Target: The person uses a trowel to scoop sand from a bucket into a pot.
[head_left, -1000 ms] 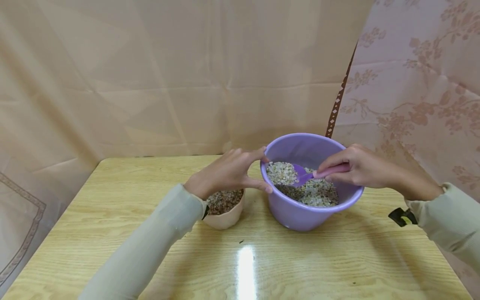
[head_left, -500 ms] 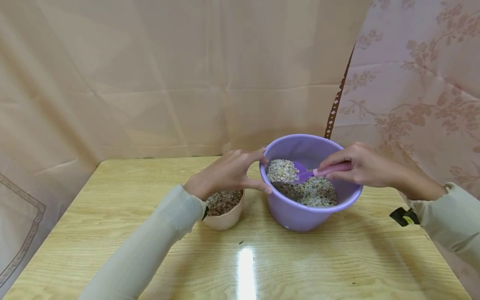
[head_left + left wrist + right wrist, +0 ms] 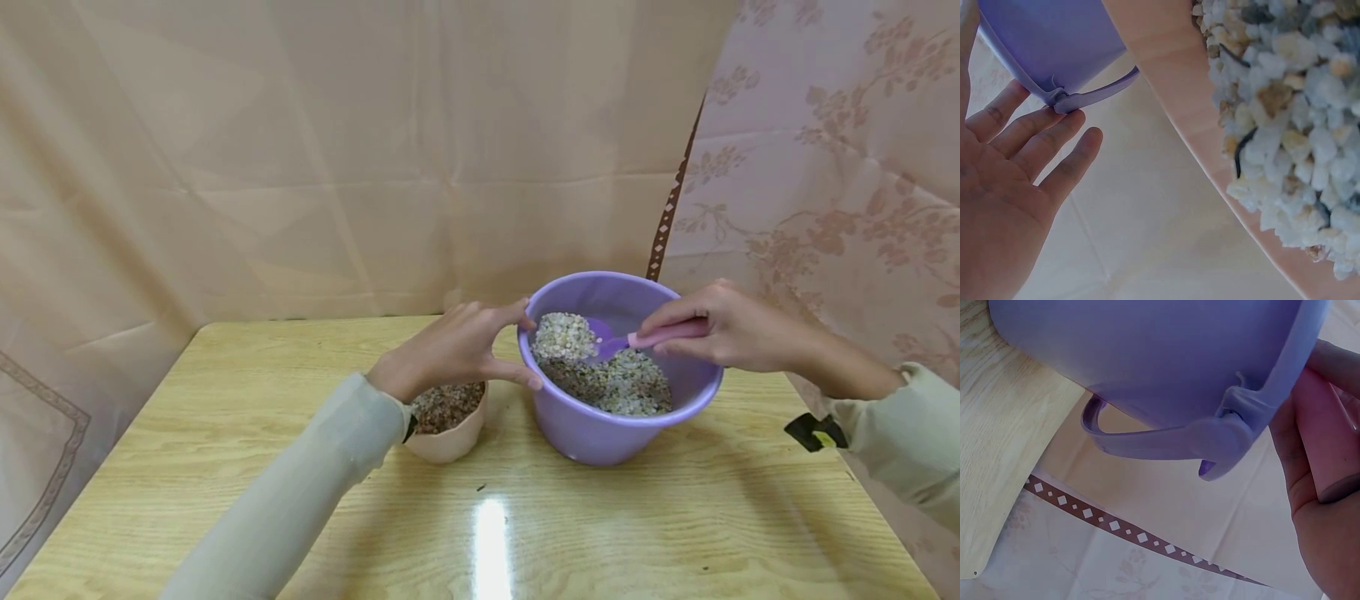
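A big tan cloth (image 3: 337, 167) fills most of the top of the frame, with a flowery pink cloth (image 3: 847, 200) at the upper right. A yellow wood table (image 3: 615, 533) covers the bottom. The purple bucket (image 3: 600, 437) stands on it, right of the middle, with pebbles (image 3: 633, 387) inside. The left hand (image 3: 453, 346), in the middle, has its fingers spread, and some fingertips touch the bucket's side near the rim. The right hand (image 3: 731, 329), at the right, wraps its fingers around the pink handle of a scoop (image 3: 613, 345). A peach pot (image 3: 450, 442) of little stones (image 3: 450, 408) sits low in the middle, partly hidden by the left wrist. The scoop's purple end holds a small heap of pebbles (image 3: 564, 337) in the bucket's mouth, at its left side.
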A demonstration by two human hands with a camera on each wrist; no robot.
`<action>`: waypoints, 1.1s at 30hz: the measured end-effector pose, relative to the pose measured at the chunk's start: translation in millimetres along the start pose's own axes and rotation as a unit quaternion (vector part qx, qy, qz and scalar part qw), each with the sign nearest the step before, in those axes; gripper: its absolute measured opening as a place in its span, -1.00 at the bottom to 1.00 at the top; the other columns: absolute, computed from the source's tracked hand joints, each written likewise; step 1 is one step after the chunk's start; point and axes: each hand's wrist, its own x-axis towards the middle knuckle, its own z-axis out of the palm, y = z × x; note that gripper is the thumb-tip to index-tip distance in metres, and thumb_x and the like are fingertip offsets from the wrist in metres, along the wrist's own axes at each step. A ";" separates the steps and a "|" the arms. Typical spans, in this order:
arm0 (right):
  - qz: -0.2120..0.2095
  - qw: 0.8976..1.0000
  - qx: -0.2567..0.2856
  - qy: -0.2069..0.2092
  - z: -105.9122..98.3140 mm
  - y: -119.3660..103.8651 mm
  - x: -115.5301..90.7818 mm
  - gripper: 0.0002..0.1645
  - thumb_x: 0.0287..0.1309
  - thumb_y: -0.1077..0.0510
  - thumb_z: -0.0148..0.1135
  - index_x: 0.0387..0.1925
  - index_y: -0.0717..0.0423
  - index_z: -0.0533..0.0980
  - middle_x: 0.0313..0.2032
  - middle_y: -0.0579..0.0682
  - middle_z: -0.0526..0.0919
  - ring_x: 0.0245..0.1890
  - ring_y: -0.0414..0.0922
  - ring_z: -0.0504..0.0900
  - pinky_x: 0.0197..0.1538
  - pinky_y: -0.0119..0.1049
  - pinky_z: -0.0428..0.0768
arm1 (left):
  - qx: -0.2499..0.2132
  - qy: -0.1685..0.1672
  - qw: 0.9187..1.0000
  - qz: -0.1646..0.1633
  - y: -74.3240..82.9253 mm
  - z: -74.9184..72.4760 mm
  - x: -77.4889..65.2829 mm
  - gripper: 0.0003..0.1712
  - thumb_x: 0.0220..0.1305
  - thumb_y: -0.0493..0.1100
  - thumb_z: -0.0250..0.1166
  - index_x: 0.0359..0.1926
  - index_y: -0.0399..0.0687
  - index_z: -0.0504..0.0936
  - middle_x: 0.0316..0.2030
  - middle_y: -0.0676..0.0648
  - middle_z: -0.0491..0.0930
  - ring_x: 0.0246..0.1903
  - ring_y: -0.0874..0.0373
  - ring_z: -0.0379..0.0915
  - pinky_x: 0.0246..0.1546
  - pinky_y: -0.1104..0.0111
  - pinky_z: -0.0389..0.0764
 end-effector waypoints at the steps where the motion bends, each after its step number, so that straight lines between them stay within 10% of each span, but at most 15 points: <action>1: -0.002 1.000 0.000 0.001 -0.3 -0.2 -0.1 -0.61 -0.06 0.53 0.43 -0.13 0.25 0.68 -0.22 0.02 0.78 -0.24 -0.33 0.74 -0.32 -0.38 0.64 | 0.000 0.001 1.000 0.000 0.0 0.1 -0.2 -0.09 0.00 0.33 0.48 0.26 -0.07 0.50 0.07 0.05 0.67 0.03 0.15 0.58 0.12 0.27 0.47; 24: -0.023 1.000 -0.013 0.016 -12.0 -9.1 -0.5 -0.53 -0.18 0.62 0.42 -0.13 0.35 0.66 -0.24 0.09 0.78 -0.27 -0.32 0.74 -0.38 -0.36 0.64 | 0.019 -0.021 0.999 -0.032 2.0 -5.6 -2.9 -0.15 0.01 0.41 0.41 0.23 0.06 0.58 0.39 -0.04 0.34 0.28 0.08 0.39 0.21 0.01 0.14; 33: -0.042 0.999 -0.008 0.017 -16.7 -13.0 3.2 -0.54 -0.20 0.62 0.42 -0.15 0.34 0.67 -0.25 0.06 0.78 -0.30 -0.31 0.75 -0.41 -0.37 0.63 | 0.016 -0.024 0.999 -0.022 -0.4 -8.4 -2.4 -0.21 0.09 0.37 0.39 0.25 0.08 0.56 0.21 0.09 0.57 0.15 0.19 0.48 0.14 0.12 0.17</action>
